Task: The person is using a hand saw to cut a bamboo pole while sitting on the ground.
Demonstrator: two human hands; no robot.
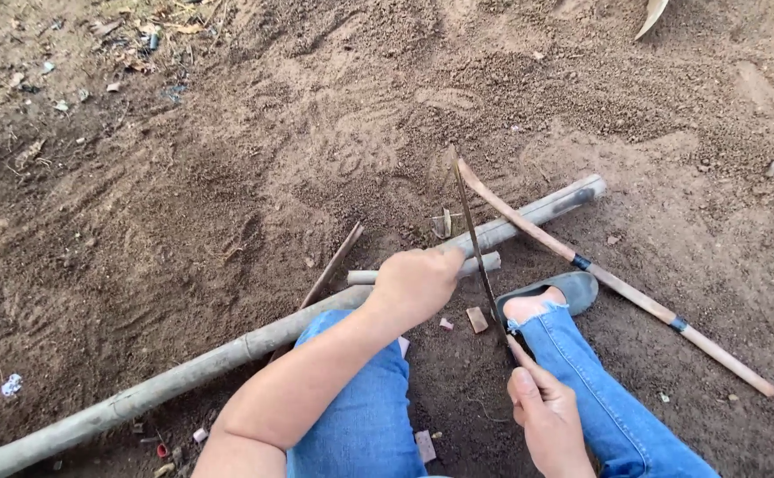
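Note:
My left hand (413, 285) is closed over a short pale bamboo piece (486, 262), pressing it where it lies against a long bamboo pole (165, 381) that runs across the dirt. My right hand (544, 412) grips the handle of a thin dark blade (477, 252). The blade slants up and away from me and crosses the short piece and the pole just right of my left hand. Both my knees, in blue jeans, sit on either side of the blade.
A long-handled curved knife (635, 296) lies on the ground to the right, its tip over the pole. My foot in a grey sandal (573, 288) rests beside it. A thin stick (334, 261), wood chips (477, 319) and litter (139, 53) lie on the loose brown soil.

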